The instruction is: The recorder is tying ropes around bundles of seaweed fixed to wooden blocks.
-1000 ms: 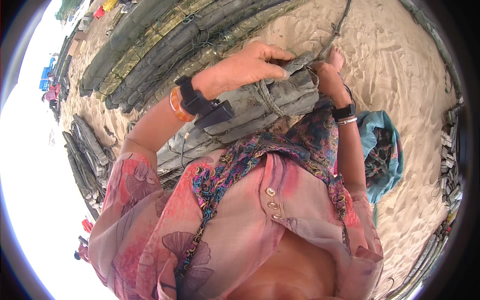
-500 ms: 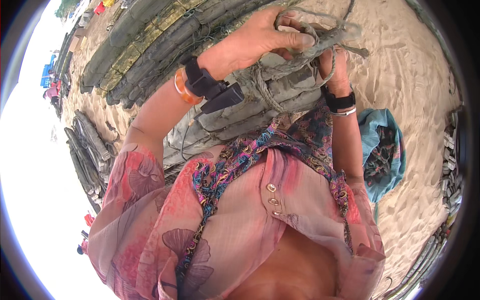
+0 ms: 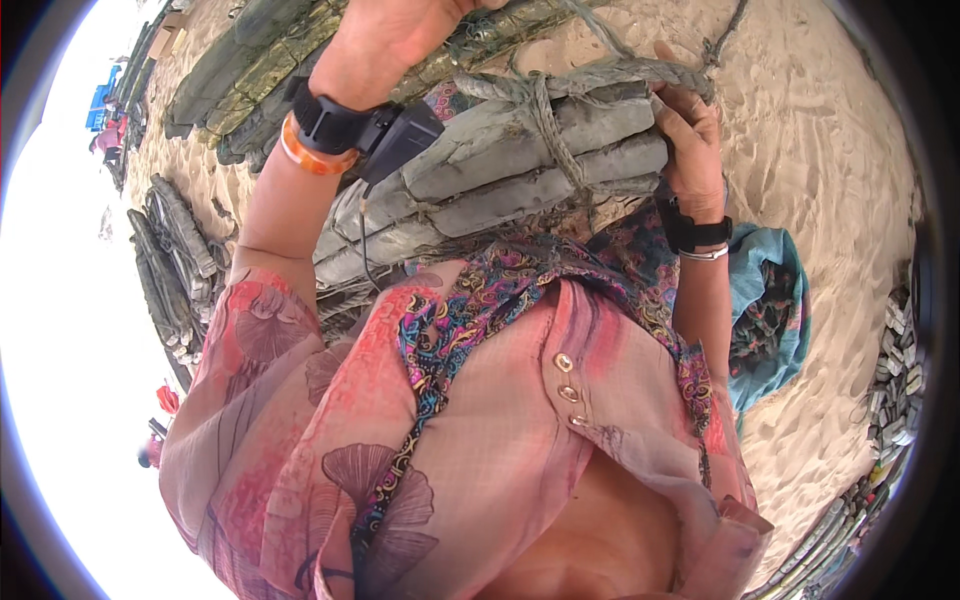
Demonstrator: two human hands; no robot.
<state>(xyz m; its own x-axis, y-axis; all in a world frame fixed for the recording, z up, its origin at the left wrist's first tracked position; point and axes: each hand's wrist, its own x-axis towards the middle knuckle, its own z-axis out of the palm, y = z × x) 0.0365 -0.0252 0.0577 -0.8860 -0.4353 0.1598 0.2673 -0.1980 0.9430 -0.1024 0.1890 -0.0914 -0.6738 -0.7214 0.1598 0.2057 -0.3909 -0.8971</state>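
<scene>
A bundle of long grey weathered blocks (image 3: 490, 155) lies in front of me, lashed with a thick grey-green rope (image 3: 550, 125). My right hand (image 3: 692, 142) is at the bundle's right end, its fingers closed round the rope where it runs along the top edge. My left hand (image 3: 405, 35) is raised above the bundle at the upper edge of the picture. Its fingers are mostly cut off, so what they hold cannot be seen. A length of rope (image 3: 597, 28) rises from the bundle and leaves the picture at the top.
Further block bundles (image 3: 270, 75) lie beyond at the upper left, and a smaller stack (image 3: 175, 270) lies left. On the sand (image 3: 820, 180) by my right forearm stands an open teal sack (image 3: 775, 330) with dark netting-like contents. Piled grey pieces (image 3: 895, 370) line the far right.
My left hand has moved up and left, away from the rope knot near my right hand. The right hand has shifted slightly down and right, and the bundle's end now shows.
</scene>
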